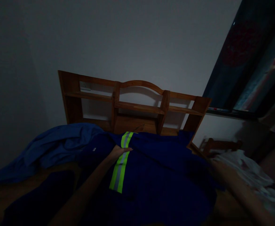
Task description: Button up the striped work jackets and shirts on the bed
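Observation:
A dark blue work jacket (pixel 161 169) with a yellow-green and silver reflective stripe (pixel 119 172) is spread out in front of me. My left hand (pixel 118 153) grips the cloth at this stripe. Its thumb lies across the stripe, and the other fingers are mostly hidden. Beyond the jacket's right edge is my right hand (pixel 218 166), smeared by motion and dim, so its fingers cannot be made out. Whether it touches the cloth is unclear.
A wooden headboard with shelves (pixel 139 108) stands against the wall behind the jacket. Lighter blue cloth (pixel 55 144) lies bunched at the left. At the right are whitish plastic bags (pixel 245 169), a wooden chair back (pixel 222 145) and a dark curtain (pixel 231 56).

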`<state>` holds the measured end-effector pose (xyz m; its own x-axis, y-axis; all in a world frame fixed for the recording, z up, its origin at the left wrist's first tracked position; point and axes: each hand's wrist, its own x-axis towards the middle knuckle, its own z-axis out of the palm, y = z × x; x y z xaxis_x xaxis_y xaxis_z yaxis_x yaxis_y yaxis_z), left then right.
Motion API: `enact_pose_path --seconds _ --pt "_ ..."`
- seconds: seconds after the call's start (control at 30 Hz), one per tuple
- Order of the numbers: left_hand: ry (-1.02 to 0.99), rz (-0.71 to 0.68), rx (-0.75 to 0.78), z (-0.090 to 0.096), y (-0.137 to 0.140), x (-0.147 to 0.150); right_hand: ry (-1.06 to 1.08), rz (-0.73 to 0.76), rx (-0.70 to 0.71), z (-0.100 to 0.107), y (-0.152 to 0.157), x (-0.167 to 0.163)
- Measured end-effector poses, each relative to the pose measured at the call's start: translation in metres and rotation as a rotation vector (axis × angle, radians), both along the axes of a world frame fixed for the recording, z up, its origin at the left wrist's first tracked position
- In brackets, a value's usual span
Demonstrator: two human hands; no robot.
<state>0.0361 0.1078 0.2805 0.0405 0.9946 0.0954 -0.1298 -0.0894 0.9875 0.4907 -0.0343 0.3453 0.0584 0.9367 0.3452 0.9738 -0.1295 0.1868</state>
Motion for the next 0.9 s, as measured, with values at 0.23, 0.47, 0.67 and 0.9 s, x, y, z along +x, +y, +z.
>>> enact_pose_path --seconds 0.23,0.47,0.67,0.9 --pt "0.214 0.287 0.196 -0.01 0.014 -0.002 0.237 0.502 0.209 0.04 0.064 -0.187" --pt "0.451 0.454 0.36 -0.01 0.018 -0.004 0.484 0.785 0.207 -0.036 0.117 -0.275" --pt "0.688 0.338 0.152 -0.021 0.022 -0.006 0.682 0.821 0.165 -0.083 0.127 -0.271" --pt "0.249 0.149 0.175 -0.027 0.021 0.01 0.847 0.778 0.187 -0.087 0.125 -0.28"
